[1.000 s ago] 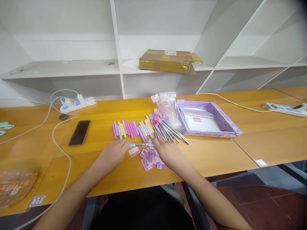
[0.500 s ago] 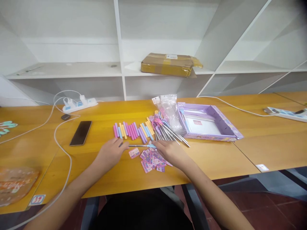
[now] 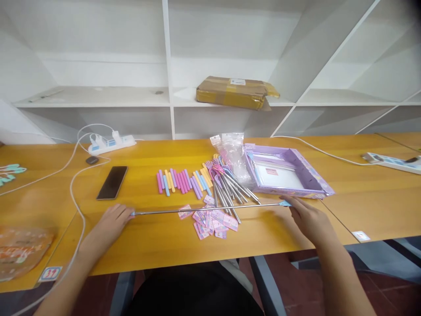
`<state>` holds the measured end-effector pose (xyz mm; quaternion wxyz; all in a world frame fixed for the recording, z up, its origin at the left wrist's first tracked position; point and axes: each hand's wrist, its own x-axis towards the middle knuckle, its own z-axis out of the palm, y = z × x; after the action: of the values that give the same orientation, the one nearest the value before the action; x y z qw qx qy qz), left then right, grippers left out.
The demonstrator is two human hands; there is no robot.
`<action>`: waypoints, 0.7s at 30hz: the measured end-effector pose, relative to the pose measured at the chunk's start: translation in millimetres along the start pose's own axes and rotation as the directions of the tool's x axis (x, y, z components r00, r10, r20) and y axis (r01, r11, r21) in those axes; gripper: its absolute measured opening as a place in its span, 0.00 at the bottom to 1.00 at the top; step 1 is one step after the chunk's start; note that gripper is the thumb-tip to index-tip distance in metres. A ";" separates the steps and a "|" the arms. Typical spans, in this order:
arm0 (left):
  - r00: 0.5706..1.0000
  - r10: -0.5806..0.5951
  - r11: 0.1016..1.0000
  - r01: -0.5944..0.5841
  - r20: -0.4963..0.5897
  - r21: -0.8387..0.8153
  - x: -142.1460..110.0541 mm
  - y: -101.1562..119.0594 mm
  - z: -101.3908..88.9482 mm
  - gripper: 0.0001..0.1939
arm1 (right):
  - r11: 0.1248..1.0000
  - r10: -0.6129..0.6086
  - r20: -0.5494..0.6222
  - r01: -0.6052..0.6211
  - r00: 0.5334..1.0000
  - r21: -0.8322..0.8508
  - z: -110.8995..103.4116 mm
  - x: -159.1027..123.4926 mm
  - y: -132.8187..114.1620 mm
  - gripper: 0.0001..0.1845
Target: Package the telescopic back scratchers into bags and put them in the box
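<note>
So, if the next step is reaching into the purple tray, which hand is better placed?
Probably the right hand: the purple tray lies just beyond it, while the left hand is near the phone. Both are occupied, though, each holding an end of the metal rod.

Head-worn, facing forward and down, near left hand [image 3: 113,220] and right hand [image 3: 309,219], across table [image 3: 250,243] to shelves [image 3: 108,97].
</note>
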<state>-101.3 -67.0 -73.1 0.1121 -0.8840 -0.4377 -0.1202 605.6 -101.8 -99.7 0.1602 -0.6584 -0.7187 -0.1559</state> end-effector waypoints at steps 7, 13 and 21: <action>0.999 0.012 0.998 -0.015 -0.037 -0.067 -0.1 8.4 -6.1 0.16 | 0.977 0.212 0.049 -0.213 0.976 0.007 -3.1 -7.3 12.4 0.22; 0.997 -0.052 0.993 0.058 0.060 -0.103 10.1 22.1 -7.9 0.22 | 0.928 0.340 0.178 -0.360 0.924 0.097 4.7 3.7 2.8 0.16; 1.000 -0.003 0.999 0.003 0.001 -0.051 42.2 46.0 -14.9 0.20 | 0.909 0.347 0.133 -0.368 0.929 0.198 -20.9 46.1 -40.0 0.13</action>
<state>-41.3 -67.3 -50.2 0.0892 -0.8859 -0.4358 -0.1312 562.5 -72.9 -61.3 0.2237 -0.7637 -0.6055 -0.0122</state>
